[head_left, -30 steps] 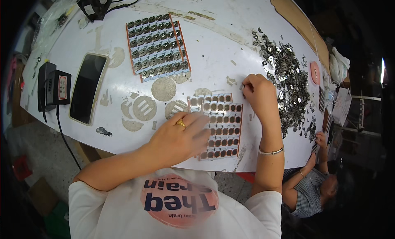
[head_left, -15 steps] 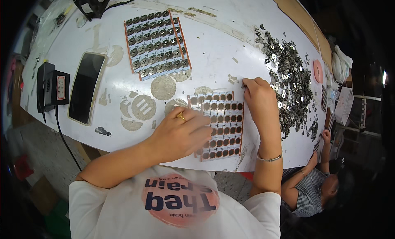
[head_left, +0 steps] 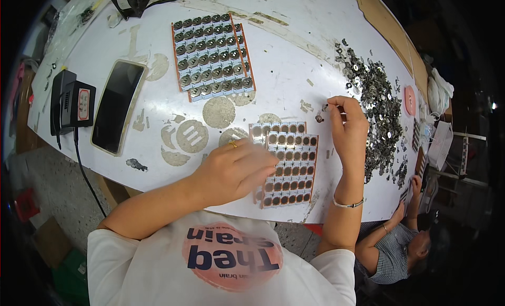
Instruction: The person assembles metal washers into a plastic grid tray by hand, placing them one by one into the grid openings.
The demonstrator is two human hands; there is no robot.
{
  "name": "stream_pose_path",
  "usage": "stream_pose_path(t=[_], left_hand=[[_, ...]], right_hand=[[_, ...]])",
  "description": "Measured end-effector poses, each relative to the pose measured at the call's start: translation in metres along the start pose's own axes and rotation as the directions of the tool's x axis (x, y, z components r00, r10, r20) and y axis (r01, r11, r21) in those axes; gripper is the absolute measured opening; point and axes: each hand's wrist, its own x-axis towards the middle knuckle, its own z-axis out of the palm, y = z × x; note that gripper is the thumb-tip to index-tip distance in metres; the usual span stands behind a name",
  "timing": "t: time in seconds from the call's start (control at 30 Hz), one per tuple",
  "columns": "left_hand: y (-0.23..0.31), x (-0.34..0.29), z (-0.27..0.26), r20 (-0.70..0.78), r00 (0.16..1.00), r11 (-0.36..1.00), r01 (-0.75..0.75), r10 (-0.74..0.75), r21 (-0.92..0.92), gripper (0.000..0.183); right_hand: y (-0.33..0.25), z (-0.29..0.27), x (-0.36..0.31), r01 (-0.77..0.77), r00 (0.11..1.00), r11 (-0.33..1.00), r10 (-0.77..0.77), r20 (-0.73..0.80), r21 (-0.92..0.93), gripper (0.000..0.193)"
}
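Observation:
Over the left side of the nearer stack of panels (head_left: 289, 171), my left hand (head_left: 236, 168) hovers, a ring on one finger. Its fingertips are smeared by motion, so I cannot see whether they hold anything. These panels carry rows of round brown discs on a pale, copper-edged board. My right hand (head_left: 349, 119) is just beyond the panels' right side, fingers curled, with a small dark metal part (head_left: 324, 107) at its index fingertip. Another small metal piece (head_left: 319, 118) is just beside it. To the right of this hand spreads a pile of small loose metal parts (head_left: 381, 106).
Farther back lies a second panel stack (head_left: 210, 56) covered with shiny metal parts. A phone (head_left: 119, 107) and black power adapters (head_left: 79, 106) with a cable are at left. A fan (head_left: 129, 2) stands at the back. Another person (head_left: 392, 248) sits at the right edge.
The whole view has shifted slightly. My right hand's fingers have opened out a little from a tighter pinch, and small metal pieces now show beside them. My left hand stays over the nearer panels.

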Motion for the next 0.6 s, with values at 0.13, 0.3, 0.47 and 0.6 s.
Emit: stream_pose_path(t=[0.13, 0.3, 0.47, 0.6], left_hand=[[0.000, 0.001, 0.000, 0.004, 1.000, 1.000, 0.006, -0.006, -0.004, 0.022], [0.001, 0.002, 0.000, 0.045, 0.996, 0.987, -0.080, 0.074, 0.142, 0.023], [0.001, 0.000, -0.001, 0.061, 0.996, 0.977, -0.079, 0.068, 0.197, 0.023], [0.009, 0.002, -0.004, 0.041, 0.961, 0.956, 0.275, -0.273, -0.101, 0.018]], right_hand=[[-0.008, 0.004, -0.005, 0.166, 0.986, 0.962, -0.168, 0.011, -0.215, 0.017], [-0.001, 0.017, -0.005, 0.202, 0.979, 0.848, -0.170, 0.109, -0.489, 0.027], [0.002, 0.010, -0.002, 0.026, 1.000, 0.997, -0.026, -0.001, -0.069, 0.030], [-0.036, -0.001, -0.019, -0.323, 0.945, 0.639, 0.183, 0.270, 0.698, 0.024]])
